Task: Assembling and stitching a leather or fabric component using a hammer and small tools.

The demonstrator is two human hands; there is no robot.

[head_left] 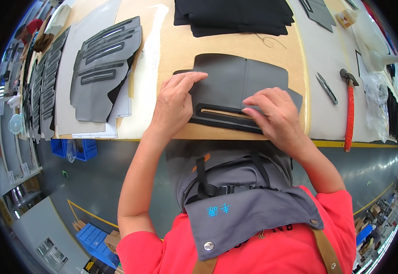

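Note:
A grey sheet-material panel (221, 77) with a stepped outline and a centre seam lies in front of me at the table's near edge. Along its near side runs a black strip frame (221, 124) around a long narrow slot. My left hand (177, 98) rests at the panel's left edge, fingers bent together and the index finger reaching over the grey surface; its thumb is mostly hidden. Over the frame's right part, my right hand (276, 114) has thumb and fingers drawn together beside the slot. Whatever lies between those fingertips is too small to make out.
Slotted grey panels (103, 68) lie overlapped at the left. Black sheets (233, 16) are stacked at the far side, a loose thread (269, 41) beside them. To the right are small snips (327, 89), a red-handled hammer (349, 109) and a clear plastic bag (377, 105).

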